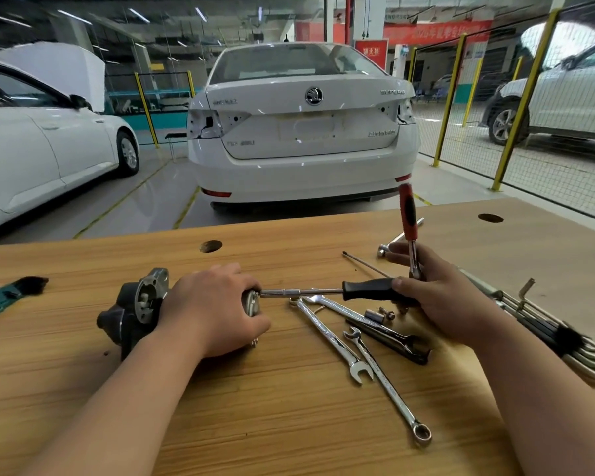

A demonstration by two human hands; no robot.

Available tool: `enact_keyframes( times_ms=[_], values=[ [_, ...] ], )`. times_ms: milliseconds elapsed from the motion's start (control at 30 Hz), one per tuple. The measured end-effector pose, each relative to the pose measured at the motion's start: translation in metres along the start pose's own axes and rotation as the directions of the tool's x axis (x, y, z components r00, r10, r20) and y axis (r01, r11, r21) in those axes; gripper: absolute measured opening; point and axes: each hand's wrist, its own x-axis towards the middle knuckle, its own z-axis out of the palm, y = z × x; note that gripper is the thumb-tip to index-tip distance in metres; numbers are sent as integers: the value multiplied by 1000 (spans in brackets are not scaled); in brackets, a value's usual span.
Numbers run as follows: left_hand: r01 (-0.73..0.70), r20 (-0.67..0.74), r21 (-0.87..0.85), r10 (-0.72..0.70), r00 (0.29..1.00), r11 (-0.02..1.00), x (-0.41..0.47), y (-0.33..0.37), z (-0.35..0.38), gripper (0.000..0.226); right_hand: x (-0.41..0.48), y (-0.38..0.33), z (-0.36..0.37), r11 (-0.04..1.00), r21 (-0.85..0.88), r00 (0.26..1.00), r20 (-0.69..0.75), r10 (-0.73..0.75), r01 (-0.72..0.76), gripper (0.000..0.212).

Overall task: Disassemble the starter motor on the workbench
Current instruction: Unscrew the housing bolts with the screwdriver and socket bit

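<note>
Slippage risked at motor's (134,310) 3 o'clock end: driver (368,290), ratchet (407,214) both gripped by right hand (440,297); motor held by left hand (213,307).

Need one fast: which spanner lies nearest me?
The chrome spanner, ring end toward you; the one left of it and the third lie farther back.

Your left hand (213,310) covers the middle of the starter motor (134,310), so only its nose housing and end cap show. Your right hand (440,297) hides the butt of the black driver handle (368,290) and the head of the ratchet (407,214). The hex keys (564,341) run off the right edge; the green brush (0,298) off the left.
</note>
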Motion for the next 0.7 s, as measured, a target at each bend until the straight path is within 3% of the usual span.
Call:
enact_keyframes(
  times_ms=[167,333,467,533,600,633,700],
  values=[
    [23,2,-11,-23,1000,1000,-1,0,1,65,5,2,1,984,174,999,39,36,-42,57],
    [28,2,-21,-28,1000,999,-2,0,1,61,8,4,9,801,571,980,27,200,-179,47],
    [31,17,-40,-30,999,999,-2,0,0,55,7,2,14,757,629,967,-30,252,-178,30],
    [35,20,-50,-34,999,998,0,0,-1,54,8,-1,20,776,592,945,-72,318,-216,19],
    [37,32,-51,-36,999,998,1,0,-1,52,7,-2,24,902,311,922,-148,357,-300,14],
    [35,33,-51,-34,999,998,1,0,0,52,6,-3,23,935,146,920,-181,348,-324,15],
    [36,55,-62,-32,998,997,2,0,-1,51,5,-6,21,953,-12,936,-192,295,-303,21]
  ],
)
